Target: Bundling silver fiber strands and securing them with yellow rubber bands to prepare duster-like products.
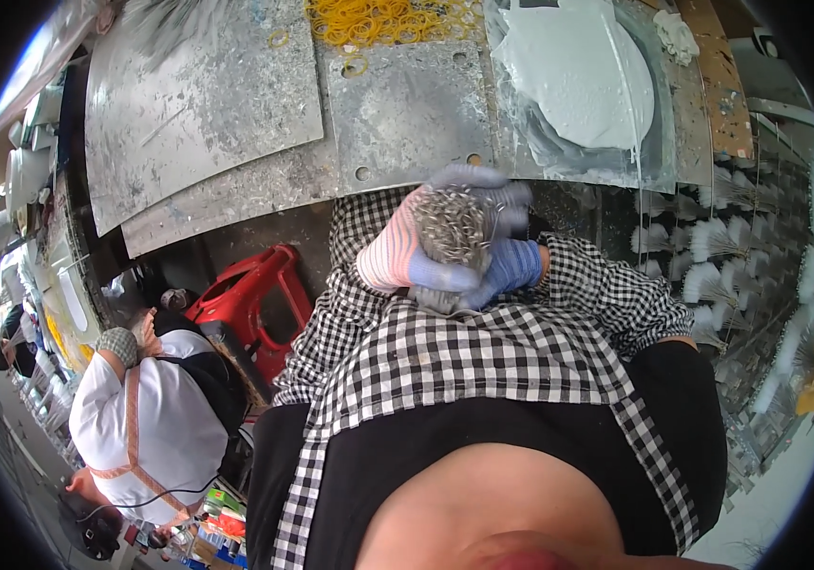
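Note:
Both my hands wear blue-coated gloves and meet in front of my chest, over my checked apron. My left hand point(397, 258) and my right hand point(507, 252) are closed together around a thick bundle of thin metal wires point(453, 228), whose cut ends face the camera. The bundle sits just below the edge of the metal-covered workbench point(236, 123). Part of each hand is hidden behind the bundle.
A heap of yellow rubber bands point(378, 19) lies at the far edge of the bench. A white paste slab point(578, 71) sits on plastic at the upper right. Racks of white-tipped wire bundles point(730, 247) stand right. A red stool point(255, 290) and another worker in white point(151, 418) are left.

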The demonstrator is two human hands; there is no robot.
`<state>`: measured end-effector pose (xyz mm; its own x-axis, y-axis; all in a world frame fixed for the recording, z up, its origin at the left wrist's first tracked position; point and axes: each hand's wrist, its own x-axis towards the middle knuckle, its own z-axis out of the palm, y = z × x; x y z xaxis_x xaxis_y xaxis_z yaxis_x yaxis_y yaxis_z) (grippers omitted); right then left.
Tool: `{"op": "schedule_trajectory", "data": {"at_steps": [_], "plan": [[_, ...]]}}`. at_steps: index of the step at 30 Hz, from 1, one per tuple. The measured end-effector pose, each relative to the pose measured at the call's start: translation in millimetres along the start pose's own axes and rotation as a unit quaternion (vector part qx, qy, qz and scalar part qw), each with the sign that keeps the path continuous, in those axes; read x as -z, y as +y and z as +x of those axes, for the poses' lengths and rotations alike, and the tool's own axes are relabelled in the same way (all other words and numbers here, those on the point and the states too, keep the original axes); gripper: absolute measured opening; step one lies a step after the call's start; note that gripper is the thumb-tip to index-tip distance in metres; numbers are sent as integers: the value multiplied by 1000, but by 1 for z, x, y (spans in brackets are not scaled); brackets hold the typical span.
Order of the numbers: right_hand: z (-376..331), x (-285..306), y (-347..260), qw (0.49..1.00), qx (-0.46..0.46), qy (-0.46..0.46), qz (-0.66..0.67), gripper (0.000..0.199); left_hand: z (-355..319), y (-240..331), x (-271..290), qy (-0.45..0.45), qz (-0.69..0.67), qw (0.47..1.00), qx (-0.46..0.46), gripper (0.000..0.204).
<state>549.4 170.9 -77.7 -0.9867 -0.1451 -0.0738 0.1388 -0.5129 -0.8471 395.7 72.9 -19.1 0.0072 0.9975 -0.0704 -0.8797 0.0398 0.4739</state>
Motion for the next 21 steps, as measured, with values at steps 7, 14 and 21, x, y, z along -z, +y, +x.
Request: {"op": "schedule_trajectory", "data": {"at_steps": [7,14,21], "plan": [[22,11,-52,970,-56,11,-236,95,-7,34,-8,49,388,918,-61,51],[82,70,-33,831,144,221,-489,97,53,54,27,71,693,539,-474,45],[106,69,-35,702,165,310,-620,90,58,53,39,228,627,664,-339,32]]}}
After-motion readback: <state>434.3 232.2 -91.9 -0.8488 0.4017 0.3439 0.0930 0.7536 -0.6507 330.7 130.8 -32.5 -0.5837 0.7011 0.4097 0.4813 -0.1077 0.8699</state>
